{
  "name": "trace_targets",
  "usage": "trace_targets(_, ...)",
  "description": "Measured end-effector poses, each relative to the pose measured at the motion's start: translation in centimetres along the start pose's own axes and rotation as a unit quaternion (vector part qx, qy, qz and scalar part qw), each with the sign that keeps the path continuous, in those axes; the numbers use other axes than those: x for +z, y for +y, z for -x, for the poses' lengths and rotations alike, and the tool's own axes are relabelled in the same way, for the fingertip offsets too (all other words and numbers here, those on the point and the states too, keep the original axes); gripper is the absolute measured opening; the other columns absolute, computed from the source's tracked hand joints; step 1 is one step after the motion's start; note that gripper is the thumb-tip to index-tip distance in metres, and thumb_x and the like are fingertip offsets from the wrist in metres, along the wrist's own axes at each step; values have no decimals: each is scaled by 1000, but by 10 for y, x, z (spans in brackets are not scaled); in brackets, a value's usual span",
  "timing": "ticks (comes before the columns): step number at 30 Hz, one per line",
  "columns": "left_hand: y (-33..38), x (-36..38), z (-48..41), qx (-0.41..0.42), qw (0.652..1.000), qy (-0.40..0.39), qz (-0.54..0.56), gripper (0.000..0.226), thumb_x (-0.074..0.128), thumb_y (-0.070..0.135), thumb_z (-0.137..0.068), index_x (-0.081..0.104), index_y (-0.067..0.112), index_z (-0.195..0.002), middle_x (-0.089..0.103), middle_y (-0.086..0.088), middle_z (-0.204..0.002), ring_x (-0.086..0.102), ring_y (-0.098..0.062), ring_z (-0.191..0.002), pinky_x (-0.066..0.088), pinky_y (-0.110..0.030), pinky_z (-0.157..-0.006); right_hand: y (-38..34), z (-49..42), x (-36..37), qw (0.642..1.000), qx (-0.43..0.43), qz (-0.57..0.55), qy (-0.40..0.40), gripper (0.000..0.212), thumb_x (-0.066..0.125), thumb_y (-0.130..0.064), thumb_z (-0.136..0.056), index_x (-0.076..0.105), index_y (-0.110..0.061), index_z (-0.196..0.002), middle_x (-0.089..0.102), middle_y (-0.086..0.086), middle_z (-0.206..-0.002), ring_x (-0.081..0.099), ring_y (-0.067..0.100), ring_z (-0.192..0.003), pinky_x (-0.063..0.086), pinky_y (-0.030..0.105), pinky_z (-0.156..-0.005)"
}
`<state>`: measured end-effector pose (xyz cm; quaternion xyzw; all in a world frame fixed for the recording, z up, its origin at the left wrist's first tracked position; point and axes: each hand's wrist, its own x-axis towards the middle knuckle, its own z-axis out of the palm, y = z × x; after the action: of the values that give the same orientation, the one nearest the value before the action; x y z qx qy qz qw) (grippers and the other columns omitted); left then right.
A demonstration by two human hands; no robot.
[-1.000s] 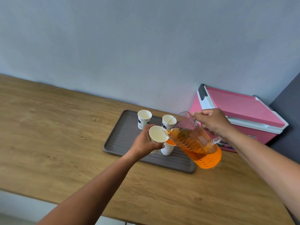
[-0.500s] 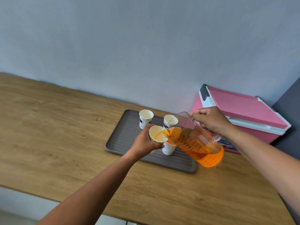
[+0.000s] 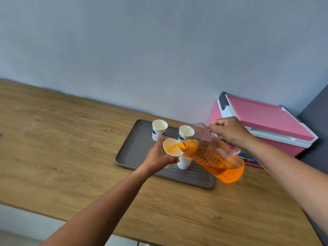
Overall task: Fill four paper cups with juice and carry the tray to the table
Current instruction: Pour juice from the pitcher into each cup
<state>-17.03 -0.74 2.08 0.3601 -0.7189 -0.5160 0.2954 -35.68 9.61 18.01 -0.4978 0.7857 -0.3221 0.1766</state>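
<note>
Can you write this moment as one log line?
step: pouring juice | left hand: holds cup over tray | right hand: tilts pitcher | standing: filled cup, two empty cups

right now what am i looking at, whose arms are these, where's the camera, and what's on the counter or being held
There is no machine here. Both arms belong to one person, and the single picture comes from a wide-angle camera worn on their head, looking forward and down. The left hand grips a paper cup over a grey ribbed tray. The right hand holds the handle of a clear pitcher, tilted so that orange juice streams into that cup. Three more cups stand on the tray. The far-left cup and far-right cup look empty. The nearer cup, partly hidden by the pitcher, already shows juice. The tray lies on a wooden counter against a wall, with a pink cooler box to its right.
</note>
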Motion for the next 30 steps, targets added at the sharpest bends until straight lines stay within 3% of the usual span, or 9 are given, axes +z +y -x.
trace_targets(13, -3, 2, 2, 1, 1000, 3, 6, 76, 88, 20, -65, 47, 28, -128, 58, 17, -108, 57, -7, -104, 50, -30, -88, 3, -3, 1, 1000, -6, 5, -3, 24, 64, -25, -93, 73, -4, -101, 53, -23, -36, 47, -5, -29, 31, 4, -35)
trace_targets(17, -3, 2, 2, -1, 1000, 2, 12, 76, 88, 19, -66, 47, 29, -128, 57, 16, -108, 56, -3, -101, 48, -25, -84, 5, -6, 2, 1000, -11, 13, -1, 23, 66, -28, -91, 74, -8, -96, 60, -21, -44, 51, -9, -35, 38, 18, -51)
trace_targets(23, -5, 2, 1, 1, 1000, 1, 12, 75, 88, 20, -65, 47, 30, -127, 58, 16, -109, 56, -5, -104, 50, -28, -87, 7, -11, 3, 1000, -26, 16, -6, 17, 67, -28, -91, 74, -13, -89, 60, -29, -46, 52, -10, -38, 37, 20, -56)
trace_targets(26, -6, 2, -1, -1, 1000, 2, 11, 74, 88, 20, -65, 47, 32, -125, 58, 17, -109, 57, -6, -104, 50, -29, -87, 6, -14, 4, 999, -31, 15, -6, 16, 67, -28, -90, 74, -14, -85, 62, -22, -47, 52, -12, -40, 36, 20, -57)
trace_targets(30, -8, 1, -1, -5, 1000, -1, 14, 73, 88, 21, -65, 46, 35, -123, 58, 17, -109, 56, -5, -103, 50, -28, -85, 6, -16, 7, 999, -44, 27, -6, 16, 66, -27, -91, 74, -14, -84, 63, -12, -66, 51, -16, -42, 36, 19, -59)
